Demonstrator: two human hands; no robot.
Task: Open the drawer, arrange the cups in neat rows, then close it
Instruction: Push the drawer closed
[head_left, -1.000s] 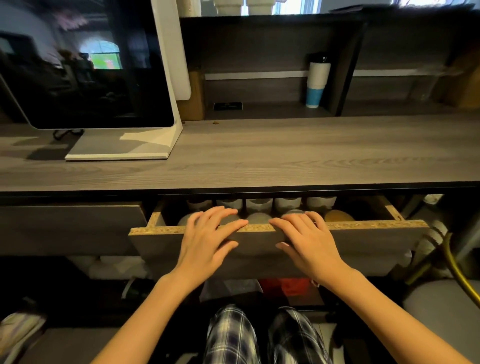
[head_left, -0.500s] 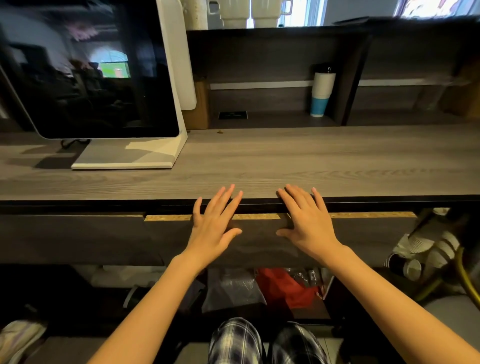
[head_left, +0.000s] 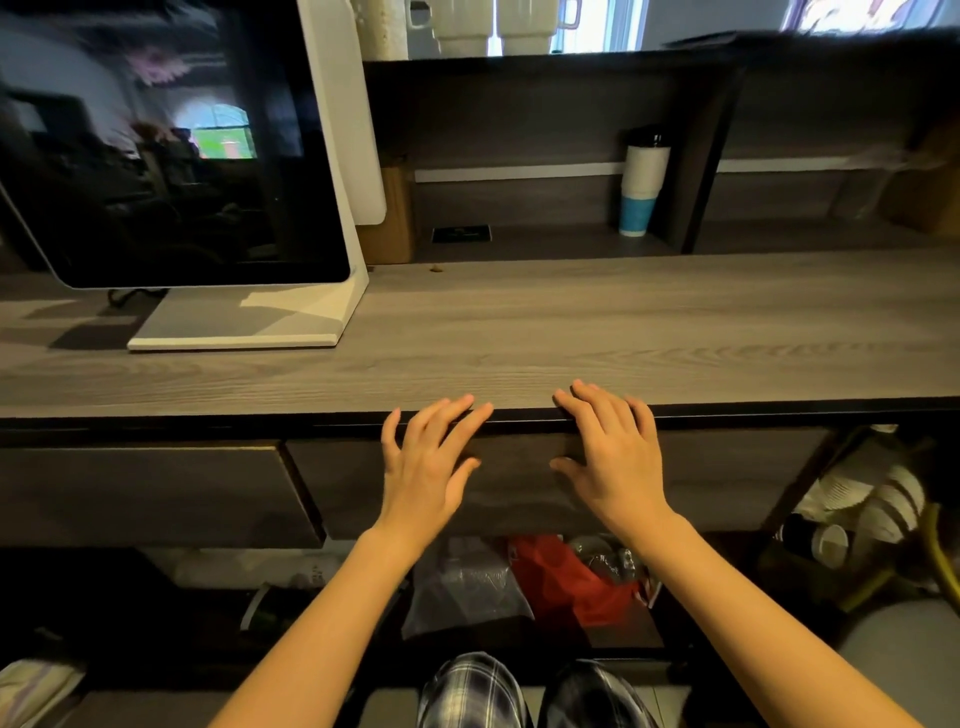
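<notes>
Drawer (head_left: 519, 483) front runs left-right, flush under the counter (head_left: 519, 332) edge; left hand (head_left: 423, 475) and right hand (head_left: 615, 462) lie flat against it, fingers spread, gripping nothing (both equally near).

Dark monitor (head_left: 171, 145), shelf tumbler (head_left: 641, 187) (white over blue), red bag (head_left: 566, 577)

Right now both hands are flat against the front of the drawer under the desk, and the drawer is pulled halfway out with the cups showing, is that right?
Not quite. Both the left hand and the right hand do lie flat on the drawer front under the desk, but the head view shows the drawer shut, its front tucked under the desk edge, and no cups inside it can be seen.
</notes>
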